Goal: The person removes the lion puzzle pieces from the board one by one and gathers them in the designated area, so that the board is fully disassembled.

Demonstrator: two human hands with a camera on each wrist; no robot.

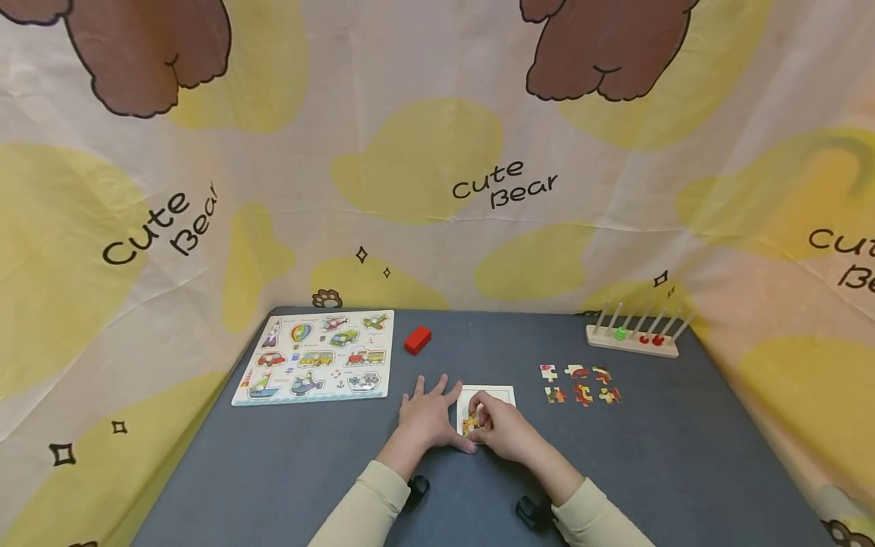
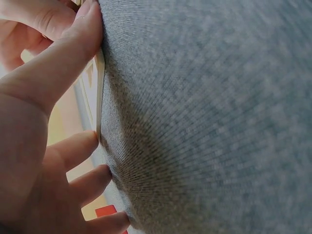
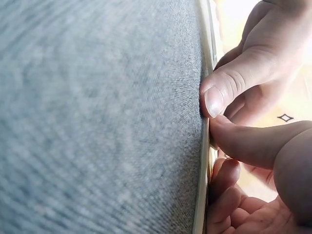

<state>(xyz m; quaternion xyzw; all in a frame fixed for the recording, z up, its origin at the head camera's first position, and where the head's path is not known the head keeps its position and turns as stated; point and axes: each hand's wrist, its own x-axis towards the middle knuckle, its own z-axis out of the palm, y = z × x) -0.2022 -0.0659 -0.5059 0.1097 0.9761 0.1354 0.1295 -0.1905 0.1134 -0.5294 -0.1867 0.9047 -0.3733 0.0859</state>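
A small white puzzle tray lies flat on the table, with colourful jigsaw pieces in its lower left part. My left hand is spread out along the tray's left side; its thumb and forefinger touch the edge, as the left wrist view shows at the tray's rim. Over the tray, my right hand has its fingers curled and pinches a jigsaw piece at the lower left, mostly hidden by the fingers. Both thumbs meet at the near edge in the right wrist view.
Several loose jigsaw pieces lie in two rows to the right. A red block sits behind the left hand. At the left is a vehicle picture board; at the back right stands a peg rack with beads.
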